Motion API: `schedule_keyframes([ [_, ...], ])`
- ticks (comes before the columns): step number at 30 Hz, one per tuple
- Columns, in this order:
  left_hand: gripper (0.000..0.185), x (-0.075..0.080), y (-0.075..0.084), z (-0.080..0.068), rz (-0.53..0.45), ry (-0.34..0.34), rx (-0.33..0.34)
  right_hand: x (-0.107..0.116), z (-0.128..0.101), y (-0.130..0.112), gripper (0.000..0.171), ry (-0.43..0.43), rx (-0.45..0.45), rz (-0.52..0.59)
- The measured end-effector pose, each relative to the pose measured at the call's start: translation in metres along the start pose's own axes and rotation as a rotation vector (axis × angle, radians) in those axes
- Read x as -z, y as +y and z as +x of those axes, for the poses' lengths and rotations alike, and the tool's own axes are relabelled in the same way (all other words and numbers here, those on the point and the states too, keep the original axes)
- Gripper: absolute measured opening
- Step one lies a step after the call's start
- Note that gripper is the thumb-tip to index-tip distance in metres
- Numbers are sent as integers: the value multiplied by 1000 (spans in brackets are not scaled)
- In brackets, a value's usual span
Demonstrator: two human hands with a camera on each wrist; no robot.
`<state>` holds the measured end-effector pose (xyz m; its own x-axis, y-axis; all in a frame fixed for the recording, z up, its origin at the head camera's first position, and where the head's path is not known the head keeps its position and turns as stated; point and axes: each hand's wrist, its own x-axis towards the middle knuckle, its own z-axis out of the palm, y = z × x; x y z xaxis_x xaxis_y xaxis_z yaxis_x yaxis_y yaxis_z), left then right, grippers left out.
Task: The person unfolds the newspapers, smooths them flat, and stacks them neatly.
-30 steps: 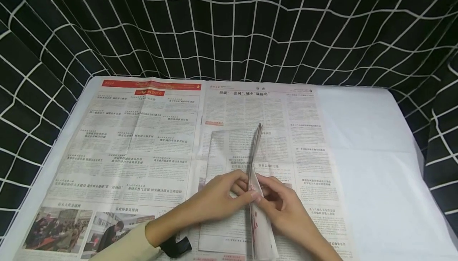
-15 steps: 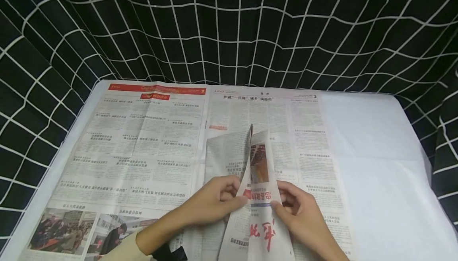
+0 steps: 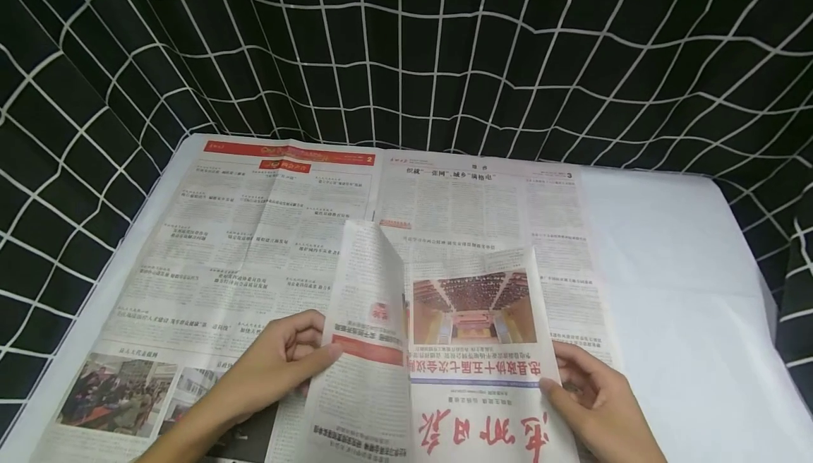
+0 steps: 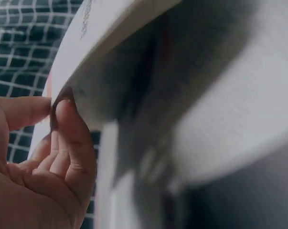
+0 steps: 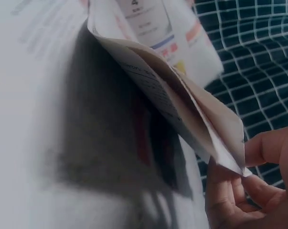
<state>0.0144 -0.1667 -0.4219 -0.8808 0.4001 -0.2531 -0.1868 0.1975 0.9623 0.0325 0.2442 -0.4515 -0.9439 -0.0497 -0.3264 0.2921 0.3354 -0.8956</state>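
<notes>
A folded newspaper (image 3: 473,364) stands half open above the spread sheets in the head view, its front showing a photo, a blue line and large red characters. My left hand (image 3: 279,361) pinches its left edge between thumb and fingers. On the opposite edge, my right hand (image 3: 593,396) pinches the paper the same way. The right wrist view shows several paper layers (image 5: 182,107) meeting at a corner between thumb and fingertips. In the left wrist view the page (image 4: 81,57) bends away from the pinching fingers, with its underside in shadow.
Large newspaper sheets (image 3: 209,251) lie spread over a white table surface (image 3: 673,272), with a red banner along the top left. Black cloth with a white grid (image 3: 406,39) walls off the back and both sides. White surface continues to the right of the sheets.
The folded newspaper, earlier held nearly edge-on, has been spread apart so its front faces up. My left hand has moved left and my right hand right, each keeping its edge.
</notes>
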Motion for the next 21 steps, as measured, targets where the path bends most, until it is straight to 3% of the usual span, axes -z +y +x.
schedule_keyframes([
  [4,47,11,-12,-9,136,122,39,5,-6,13,51,48,-33,3],
  [9,59,11,-21,-12,275,226,-2,18,-15,35,50,131,-23,-86],
  [15,78,-4,-21,-10,324,218,22,33,-26,64,48,237,48,-217],
  [21,73,-16,-20,-11,467,207,21,36,-36,87,52,320,56,-259],
])
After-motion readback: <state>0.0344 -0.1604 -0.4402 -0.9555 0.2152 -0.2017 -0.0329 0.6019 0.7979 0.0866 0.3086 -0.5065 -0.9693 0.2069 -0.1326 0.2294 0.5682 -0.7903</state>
